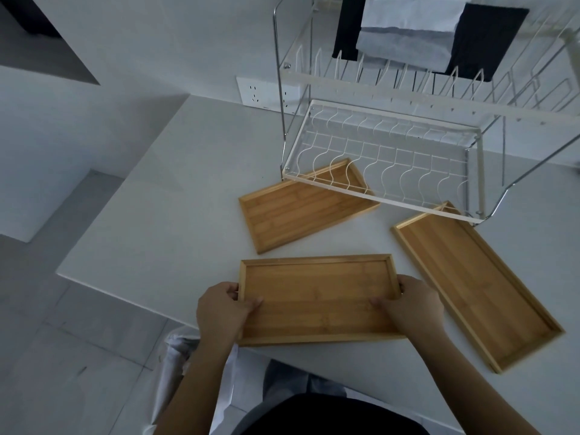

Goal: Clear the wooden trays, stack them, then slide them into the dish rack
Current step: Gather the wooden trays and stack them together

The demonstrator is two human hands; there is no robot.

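Three empty wooden trays lie on the white table (157,196). The near tray (317,296) is gripped at both short ends: my left hand (224,309) holds its left end with the thumb inside, and my right hand (408,304) holds its right end the same way. A second tray (292,215) lies farther back, its far corner tucked under the dish rack (376,171). The third tray (470,281) lies at an angle on the right, its far end near the rack's front right corner.
The white wire dish rack has two tiers on chrome legs and stands at the back right. A wall socket (263,91) sits behind it. Dark and white cloths (408,29) show behind the upper tier. The table's left edge drops to the tiled floor.
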